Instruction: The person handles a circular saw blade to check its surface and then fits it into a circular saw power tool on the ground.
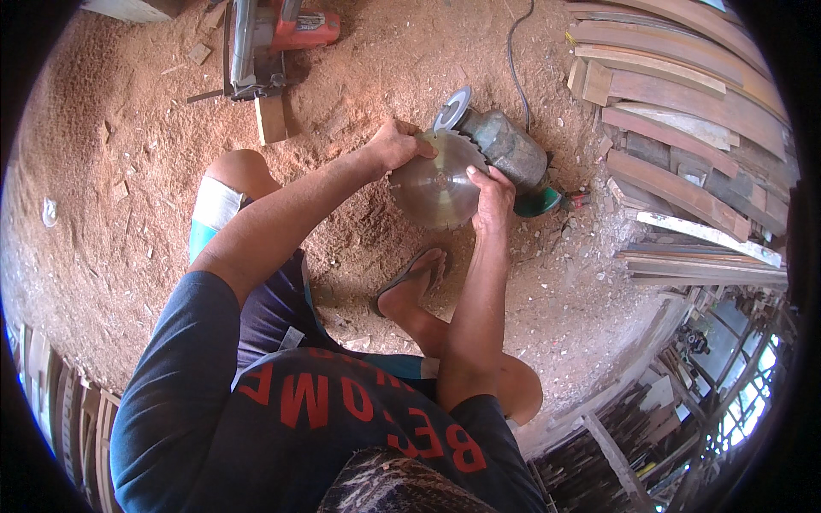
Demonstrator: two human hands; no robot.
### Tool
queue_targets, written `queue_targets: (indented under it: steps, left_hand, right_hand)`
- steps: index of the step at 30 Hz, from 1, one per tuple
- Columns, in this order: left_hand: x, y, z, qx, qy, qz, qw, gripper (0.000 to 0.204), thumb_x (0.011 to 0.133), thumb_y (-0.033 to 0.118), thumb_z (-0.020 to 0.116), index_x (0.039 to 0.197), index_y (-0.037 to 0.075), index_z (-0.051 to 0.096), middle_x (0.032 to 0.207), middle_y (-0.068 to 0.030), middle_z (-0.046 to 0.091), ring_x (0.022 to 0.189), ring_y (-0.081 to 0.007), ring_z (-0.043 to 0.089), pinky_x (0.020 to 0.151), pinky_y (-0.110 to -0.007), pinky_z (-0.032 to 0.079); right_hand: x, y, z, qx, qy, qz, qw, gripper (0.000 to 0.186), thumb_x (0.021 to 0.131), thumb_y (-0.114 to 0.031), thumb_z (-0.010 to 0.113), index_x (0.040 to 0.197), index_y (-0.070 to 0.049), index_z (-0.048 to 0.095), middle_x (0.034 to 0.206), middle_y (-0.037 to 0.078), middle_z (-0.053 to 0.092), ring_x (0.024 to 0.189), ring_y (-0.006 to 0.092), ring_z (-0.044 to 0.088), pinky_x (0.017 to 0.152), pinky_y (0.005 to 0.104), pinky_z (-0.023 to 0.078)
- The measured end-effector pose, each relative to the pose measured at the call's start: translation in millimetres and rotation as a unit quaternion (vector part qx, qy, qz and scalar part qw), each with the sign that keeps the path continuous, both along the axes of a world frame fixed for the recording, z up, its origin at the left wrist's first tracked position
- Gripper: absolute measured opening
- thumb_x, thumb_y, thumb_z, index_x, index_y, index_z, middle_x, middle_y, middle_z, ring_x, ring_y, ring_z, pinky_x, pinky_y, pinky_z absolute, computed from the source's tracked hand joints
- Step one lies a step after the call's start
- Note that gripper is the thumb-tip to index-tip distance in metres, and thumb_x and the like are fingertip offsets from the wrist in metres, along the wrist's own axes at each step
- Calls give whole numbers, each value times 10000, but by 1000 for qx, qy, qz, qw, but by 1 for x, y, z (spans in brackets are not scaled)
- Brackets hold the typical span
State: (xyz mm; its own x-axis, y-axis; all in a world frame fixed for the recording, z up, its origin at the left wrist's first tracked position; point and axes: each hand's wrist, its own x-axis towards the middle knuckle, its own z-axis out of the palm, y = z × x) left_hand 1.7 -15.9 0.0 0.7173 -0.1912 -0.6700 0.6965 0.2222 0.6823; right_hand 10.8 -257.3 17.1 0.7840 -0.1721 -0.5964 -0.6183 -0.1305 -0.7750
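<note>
A round, toothed circular saw blade (434, 190) is held flat-side up between my two hands. My left hand (398, 145) pinches its upper left edge, with the thumb on the face. On its right edge my right hand (493, 195) grips the rim, thumb on top. Just beyond the blade stands a grey bench grinder (510, 152) on the ground. Its pale grinding disc (451, 109) sits by the blade's far edge; whether they touch, I cannot tell. A green disc (539, 203) shows at the grinder's near end, beside my right hand.
Sawdust covers the ground. At the far left stands an orange power saw (304, 31), with a wood block (270, 120) by it. A dark cord (516, 64) runs away from the grinder. Stacked boards (684, 94) line the right side. My sandalled foot (412, 289) is below the blade.
</note>
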Motion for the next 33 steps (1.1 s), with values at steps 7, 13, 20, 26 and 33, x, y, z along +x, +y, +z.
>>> queue_targets:
  steps: [7,13,20,26,33]
  left_hand:
    - [-1,-1,-5,-8,3,13,1000,327,804,146,784,1069,-41,743,919,-126,763,786,-208,734,759,-332,590]
    - [0,-2,0,-5,4,7,1000,332,812,145,787,1086,-35,739,933,-125,764,794,-211,736,758,-340,594]
    - [1,-4,4,-2,5,4,1000,340,820,144,790,1098,-42,732,937,-131,763,804,-215,737,770,-347,598]
    - [-2,-2,-4,-4,7,14,1000,346,821,145,789,1101,-49,731,942,-134,763,799,-218,738,768,-346,597]
    - [-2,-3,-5,-7,3,16,1000,351,812,143,792,1097,-51,731,951,-141,763,803,-220,739,768,-349,599]
  right_hand:
    - [0,7,11,18,9,-10,1000,660,805,-64,818,1365,162,552,1340,280,629,1227,320,617,1101,389,439]
    - [-3,5,2,-35,-35,-22,999,354,817,-41,756,1146,76,698,1096,120,689,1004,227,641,947,364,501]
    - [0,-6,-1,-23,-10,-6,1000,680,778,-90,847,1356,143,574,1329,270,645,1205,316,636,1097,389,445]
    - [-3,0,-4,-39,-6,-16,999,693,771,-101,854,1362,130,576,1323,270,649,1213,317,634,1097,389,443]
    - [-3,-5,-12,-19,-8,-21,1000,547,799,-71,811,1280,111,624,1241,222,665,1136,285,639,1032,378,478]
